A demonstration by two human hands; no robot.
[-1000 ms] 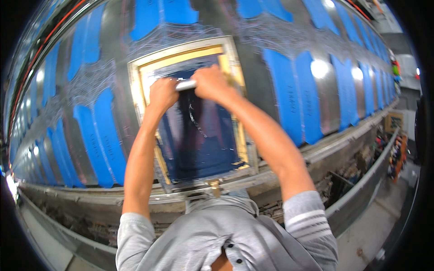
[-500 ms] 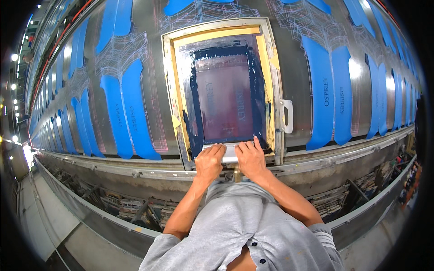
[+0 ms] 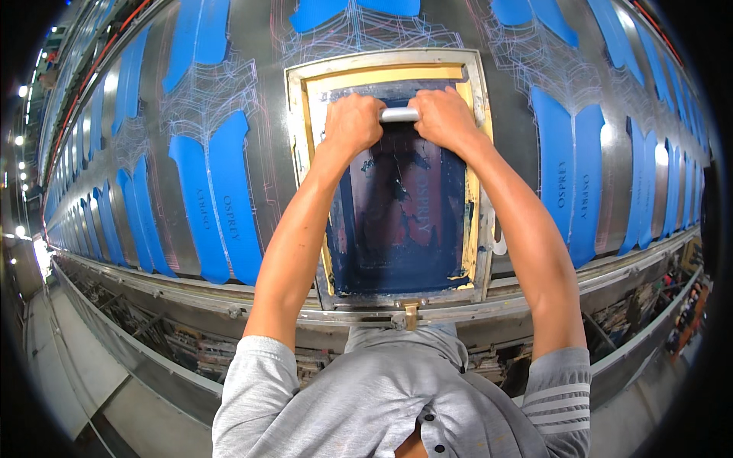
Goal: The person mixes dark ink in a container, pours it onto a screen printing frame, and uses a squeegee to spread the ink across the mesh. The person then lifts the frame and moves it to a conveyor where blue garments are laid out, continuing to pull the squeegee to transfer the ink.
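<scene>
My left hand and my right hand are both closed around a pale squeegee handle. A short stretch of it shows between my fists; its blade is hidden from me. It lies across the far end of a screen printing frame, inside the rim. Below my hands, the mesh carries dark blue ink, smeared unevenly over a purplish middle. Dark lettering shows faintly through at the right. Yellowish tape lines the inner edges.
Blue fabric pieces with dark lettering lie in pairs on the long grey table, among thin pink and white lines. A metal rail with a brass-coloured block runs along the near edge. Cluttered shelving sits below.
Both hands have pushed the squeegee from the near end of the frame to its far end. Dark ink now covers much of the near mesh, and my arms are stretched out.
</scene>
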